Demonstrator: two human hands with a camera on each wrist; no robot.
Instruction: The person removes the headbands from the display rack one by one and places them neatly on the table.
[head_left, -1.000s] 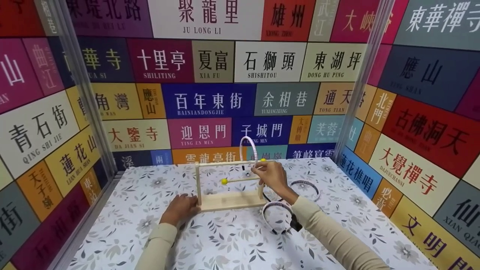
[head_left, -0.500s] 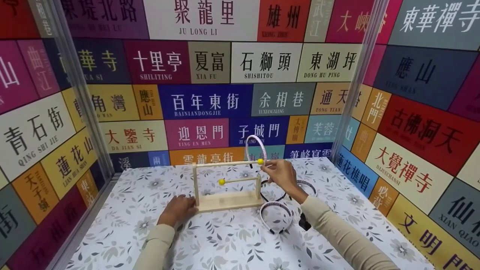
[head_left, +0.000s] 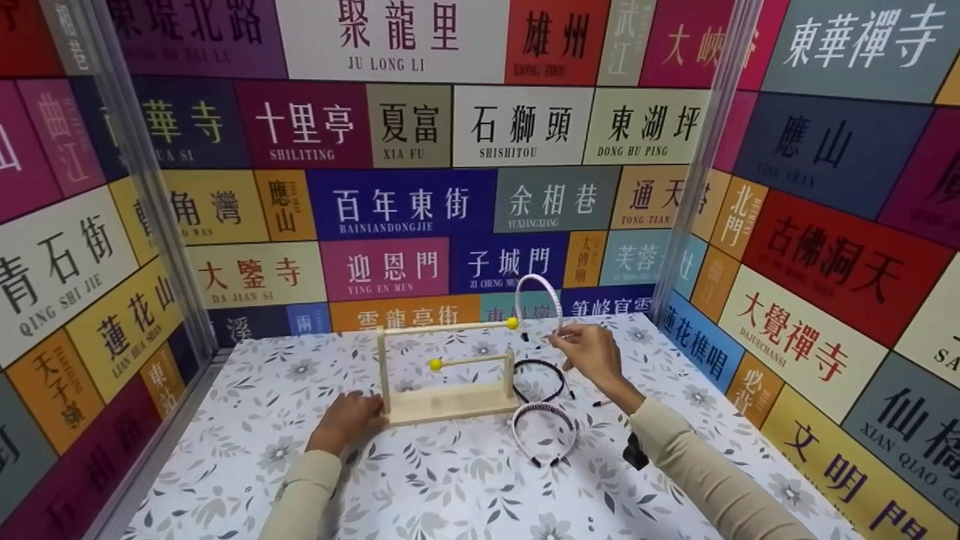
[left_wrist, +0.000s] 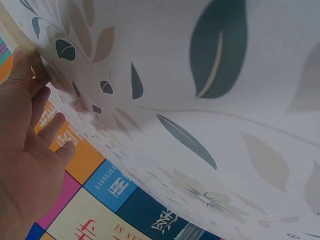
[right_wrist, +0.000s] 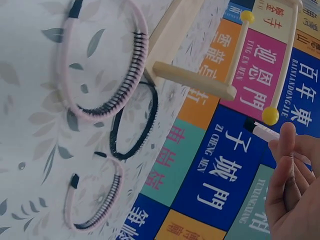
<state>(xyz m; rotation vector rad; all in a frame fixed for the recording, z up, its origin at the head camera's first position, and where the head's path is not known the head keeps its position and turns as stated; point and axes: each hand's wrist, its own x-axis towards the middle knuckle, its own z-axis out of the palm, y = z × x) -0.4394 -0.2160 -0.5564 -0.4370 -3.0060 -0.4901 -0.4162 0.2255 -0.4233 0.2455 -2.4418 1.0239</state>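
My right hand [head_left: 592, 356] pinches a pale pink headband [head_left: 559, 301] by one side, raised above the table with its arch upward. It is just right of a wooden stand [head_left: 450, 403] and apart from it. The stand has two horizontal rods, one higher than the other, each tipped with a yellow ball [head_left: 512, 323]. Low at the stand's left end, my left hand [head_left: 349, 421] holds the wood between thumb and fingers; the left wrist view shows its other fingers loosely bent. In the right wrist view, the held headband's dark tip [right_wrist: 249, 124] is beside a yellow ball.
A pink headband [head_left: 546, 407] and a black headband [head_left: 562, 382] lie right of the stand. Another pink headband [right_wrist: 114, 192] lies beyond them, mostly behind my right hand in the head view. Printed panels [head_left: 405, 202] enclose the flowered tabletop [head_left: 450, 480].
My right hand has moved the headband rightward, from around the upper rod to past its yellow ball. The left hand stays at the stand's left end.
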